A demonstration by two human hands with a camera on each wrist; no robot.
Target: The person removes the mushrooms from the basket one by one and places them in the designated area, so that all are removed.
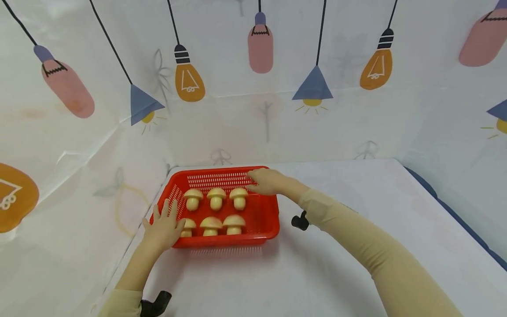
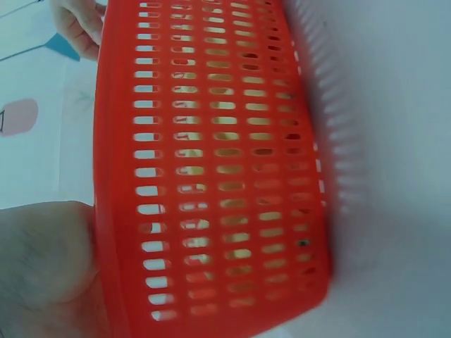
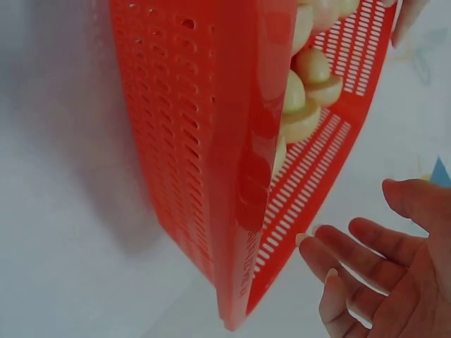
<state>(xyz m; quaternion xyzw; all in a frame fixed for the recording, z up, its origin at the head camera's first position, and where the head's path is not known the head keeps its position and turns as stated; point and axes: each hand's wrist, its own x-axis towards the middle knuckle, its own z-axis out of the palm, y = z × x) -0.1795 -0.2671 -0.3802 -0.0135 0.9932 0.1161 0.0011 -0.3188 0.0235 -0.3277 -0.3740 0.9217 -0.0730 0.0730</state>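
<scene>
1. L hand (image 1: 163, 230): fingers straight & spread wide, at 8 o'clock on the basket (12 = far side from the person). It's over the rim; no grip that I can see.
2. R hand (image 1: 266, 181): at 2 o'clock, by the far R corner. Fingers loose, a bit bent, w/ gaps btw them. Holds nothing.
3. Mushrooms (image 1: 216, 193): 6 pale yellow ones, 2 rows of 3, all in the basket. L hand hides part of the near-row one at 8 o'clock; can't tell if they touch.
4. Basket (image 1: 222, 241): red, w/ slots in its sides, upright on the white table (image 1: 336, 273).
5. Sheet w/ lamp pics (image 1: 225, 127): past 12 o'clock, behind it all.
6. Step now, prob.: both hands at the basket, setting it straight or getting set to move it. Can't tell which.
7. Next move, IMO: to lift, both hands must curl round the rim & keep it flat, so no mushrooms roll.
</scene>
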